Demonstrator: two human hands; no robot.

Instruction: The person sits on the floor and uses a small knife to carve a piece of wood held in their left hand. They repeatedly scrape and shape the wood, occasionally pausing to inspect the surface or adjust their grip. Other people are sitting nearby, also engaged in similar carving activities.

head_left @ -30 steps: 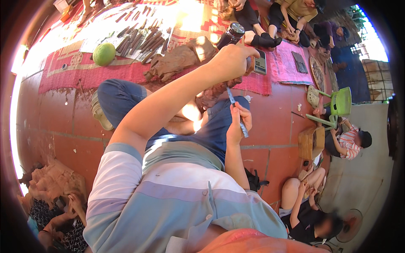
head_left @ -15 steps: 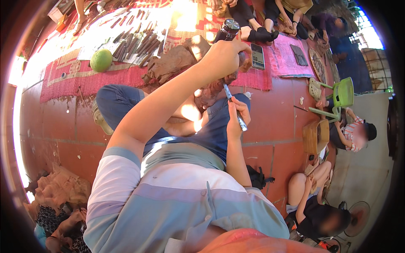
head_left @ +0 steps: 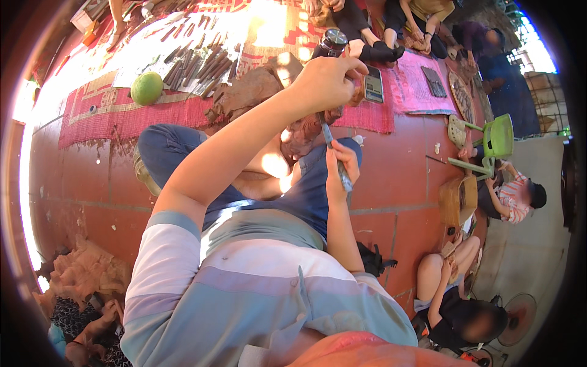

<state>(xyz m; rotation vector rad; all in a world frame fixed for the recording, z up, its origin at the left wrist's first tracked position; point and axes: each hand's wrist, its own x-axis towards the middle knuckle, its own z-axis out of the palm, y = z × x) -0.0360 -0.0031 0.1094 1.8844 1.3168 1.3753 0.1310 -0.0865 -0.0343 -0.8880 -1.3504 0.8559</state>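
Observation:
My left hand (head_left: pixel 330 79) is raised over the work with its fingers curled round a wooden mallet (head_left: pixel 359 93); most of the mallet is hidden behind the hand. Lower down, my right hand (head_left: pixel 342 165) grips a slim metal chisel (head_left: pixel 326 131), thumb and fingers closed on its shaft. The chisel slants up and away, its far end at a reddish-brown carved wood piece (head_left: pixel 299 139). This piece rests between my bent legs, partly covered by my left forearm. Beyond it lies a rough brown block of wood (head_left: pixel 244 93).
Many carving tools (head_left: pixel 208 67) lie on a sheet to the far left, beside a green round fruit (head_left: pixel 147 88). A dark flask (head_left: pixel 332 43) and a phone (head_left: pixel 373 85) stand ahead. A green chair (head_left: pixel 498 136) and a wooden box (head_left: pixel 457 199) are at right. Other people sit around.
My left hand has shifted slightly and turned with the mallet, over the work. The chisel in my right hand tilts a little differently and has moved slightly left.

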